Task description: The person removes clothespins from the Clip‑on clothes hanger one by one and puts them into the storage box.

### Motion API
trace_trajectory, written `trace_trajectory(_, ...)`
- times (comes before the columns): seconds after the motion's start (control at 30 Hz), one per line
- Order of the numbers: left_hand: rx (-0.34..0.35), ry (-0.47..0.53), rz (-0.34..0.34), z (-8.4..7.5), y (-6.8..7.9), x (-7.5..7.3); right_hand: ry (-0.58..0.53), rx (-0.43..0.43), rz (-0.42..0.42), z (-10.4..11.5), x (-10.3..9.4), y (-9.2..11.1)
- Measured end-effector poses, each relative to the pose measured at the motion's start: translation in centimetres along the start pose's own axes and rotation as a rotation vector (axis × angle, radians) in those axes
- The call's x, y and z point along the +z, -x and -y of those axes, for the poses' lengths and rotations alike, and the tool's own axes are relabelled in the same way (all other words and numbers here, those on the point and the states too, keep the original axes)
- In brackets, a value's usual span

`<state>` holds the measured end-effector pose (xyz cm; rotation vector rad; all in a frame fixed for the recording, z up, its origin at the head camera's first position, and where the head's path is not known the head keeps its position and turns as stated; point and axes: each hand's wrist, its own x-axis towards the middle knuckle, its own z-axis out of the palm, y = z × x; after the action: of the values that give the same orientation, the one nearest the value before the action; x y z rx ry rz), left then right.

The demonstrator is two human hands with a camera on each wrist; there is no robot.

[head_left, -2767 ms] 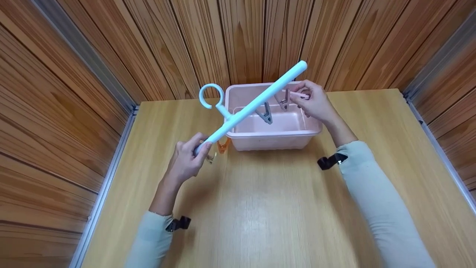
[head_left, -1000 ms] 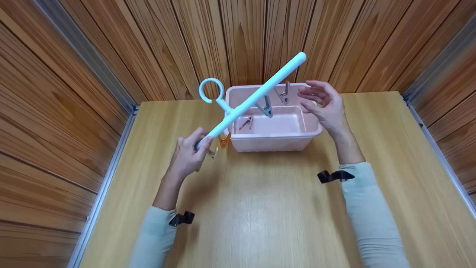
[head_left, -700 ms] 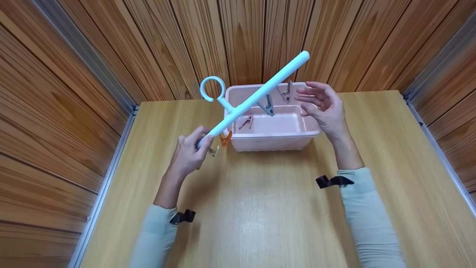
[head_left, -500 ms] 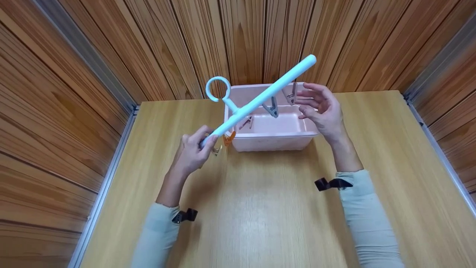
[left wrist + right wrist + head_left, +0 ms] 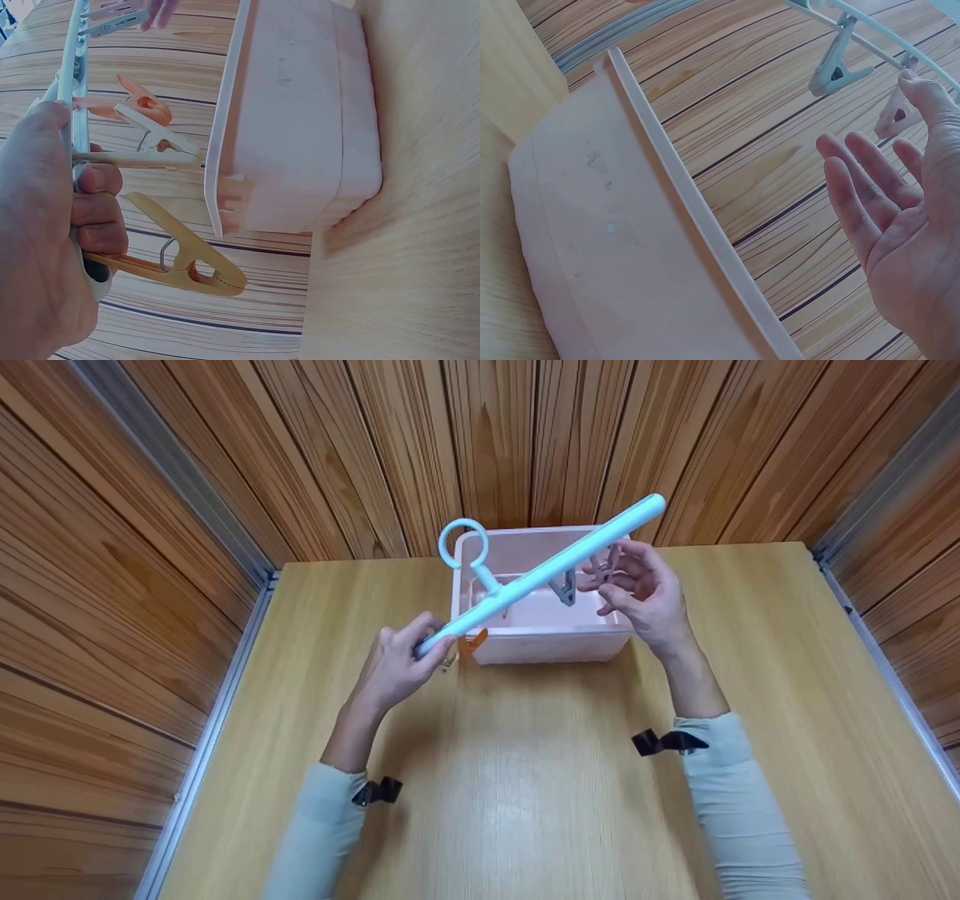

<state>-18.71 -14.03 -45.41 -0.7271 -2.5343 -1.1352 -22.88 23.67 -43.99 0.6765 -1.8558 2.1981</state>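
In the head view my left hand (image 5: 401, 664) grips the lower left end of a light blue hanger (image 5: 555, 566), which slants up to the right above a pink tub. Clothespins hang from its bar: a grey one (image 5: 565, 589), a pinkish one (image 5: 604, 566) near the far end, and an orange one (image 5: 474, 641). Beside my left fingers, the left wrist view shows a white clothespin (image 5: 161, 142) and a yellow one (image 5: 202, 270). My right hand (image 5: 652, 592) has its fingers spread loosely around the pinkish clothespin, thumb apart from the fingers.
The pink tub (image 5: 551, 649) stands on the wooden table (image 5: 517, 780) against the back plank wall (image 5: 487, 450). Inside it a small reddish clothespin (image 5: 504, 613) is mostly hidden behind the hanger. Plank walls with metal rails flank the table.
The right hand has let go of a pink clothespin; a reddish one now lies in the tub. The hanger has shifted right and lately dipped, bringing the pinkish clothespin between the right fingers.
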Motion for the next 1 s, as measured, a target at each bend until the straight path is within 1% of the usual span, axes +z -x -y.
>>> trace_trajectory(0.13,-0.007,0.006,0.008,0.0,0.1,0.0,0.002,0.008,-0.015,0.1,0.5,0.3)
trace_trajectory(0.3,-0.017,0.004,0.015,0.1,0.4,0.2,0.026,-0.009,-0.015,0.2,1.0,0.5)
trace_trajectory(0.47,-0.009,-0.003,0.022,0.0,0.4,0.2,0.062,-0.006,-0.017,0.4,1.3,0.5)
trace_trajectory(0.53,-0.006,0.000,0.022,0.0,0.4,0.2,0.070,-0.007,-0.002,0.6,1.5,0.6)
trace_trajectory(0.67,-0.010,0.008,0.031,-0.1,0.4,0.3,0.027,-0.008,0.037,0.9,1.9,0.7)
trace_trajectory(0.77,-0.018,0.023,0.037,-0.1,0.4,0.4,-0.023,-0.002,0.037,1.0,2.3,0.7)
trace_trajectory(0.9,-0.009,0.020,0.037,-0.2,0.4,0.5,-0.034,-0.049,-0.002,0.8,2.5,0.6)
trace_trajectory(1.0,0.005,0.009,0.035,-0.4,0.3,0.5,-0.021,-0.108,-0.037,0.6,2.6,0.5)
